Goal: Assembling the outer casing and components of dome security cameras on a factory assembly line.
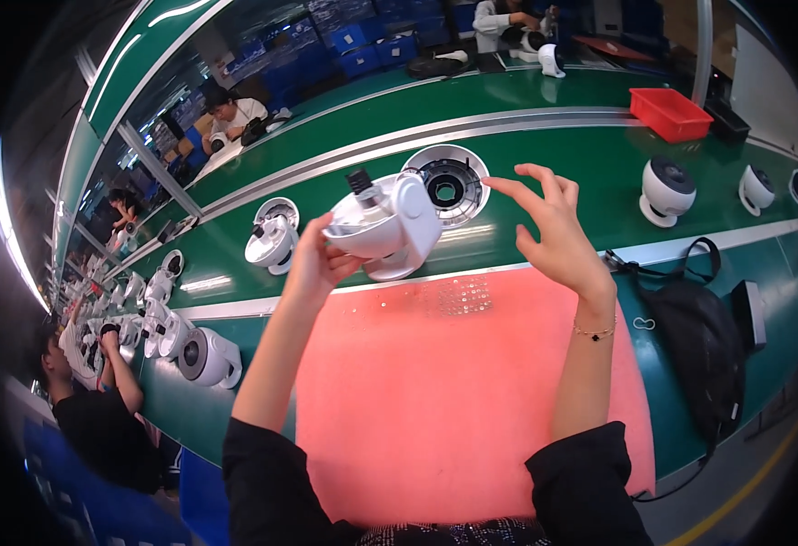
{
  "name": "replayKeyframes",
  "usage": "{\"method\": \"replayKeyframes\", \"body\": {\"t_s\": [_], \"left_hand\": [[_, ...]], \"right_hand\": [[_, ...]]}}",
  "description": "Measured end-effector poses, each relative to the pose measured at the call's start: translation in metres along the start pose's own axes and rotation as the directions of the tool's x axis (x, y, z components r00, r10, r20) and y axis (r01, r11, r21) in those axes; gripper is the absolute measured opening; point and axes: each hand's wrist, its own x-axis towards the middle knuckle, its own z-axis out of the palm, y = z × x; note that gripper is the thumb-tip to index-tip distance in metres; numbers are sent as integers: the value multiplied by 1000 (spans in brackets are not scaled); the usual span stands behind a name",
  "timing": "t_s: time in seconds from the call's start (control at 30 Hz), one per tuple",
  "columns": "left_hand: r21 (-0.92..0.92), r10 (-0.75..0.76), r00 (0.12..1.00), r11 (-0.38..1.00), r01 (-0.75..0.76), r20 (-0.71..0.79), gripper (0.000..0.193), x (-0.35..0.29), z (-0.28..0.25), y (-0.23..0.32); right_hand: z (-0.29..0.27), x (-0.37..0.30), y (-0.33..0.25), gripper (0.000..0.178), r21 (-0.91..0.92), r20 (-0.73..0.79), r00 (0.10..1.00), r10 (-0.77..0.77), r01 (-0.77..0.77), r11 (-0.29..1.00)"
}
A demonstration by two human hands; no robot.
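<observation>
My left hand [315,262] holds a white fan body [383,226] up above the pink mat [435,400], its dark motor shaft pointing up and to the left. My right hand [554,227] hovers open just to the right of it, fingers spread, touching nothing. A round white rear grille [447,185] with a dark centre lies on the green belt right behind the fan body.
More white fan parts stand on the green conveyor [526,155], at left [272,238] and at right [667,189]. A red bin [670,113] sits far right. A black bag [690,337] lies right of the mat. A person [99,409] works at lower left.
</observation>
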Motion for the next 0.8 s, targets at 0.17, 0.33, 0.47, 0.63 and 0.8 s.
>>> {"method": "replayKeyframes", "body": {"t_s": [0.17, 0.33, 0.47, 0.63, 0.8], "left_hand": [[52, 113, 994, 992, -113, -10, 45, -46, -35, 32], [-59, 96, 994, 993, -99, -51, 44, -71, -73, 31], [-90, -159, 986, 982, 163, 56, 25, -65, -119, 18], [731, -681, 272, 660, -176, 680, 35, -41, -48, -14], [388, -379, 95, 852, -351, 920, 29, -3, -66, -197]], "right_hand": [[35, 8, -19, 57, 11, -63, 984, -165, 166, 986], [57, 7, -50, 38, 85, -210, 914, -348, 372, 925], [32, -6, -87, 44, 368, -127, 836, -533, 539, 758], [52, -22, -118, 48, 789, 367, 608, -704, 197, 582], [75, -36, -144, 48, 740, 627, 418, -657, -56, 670]]}}
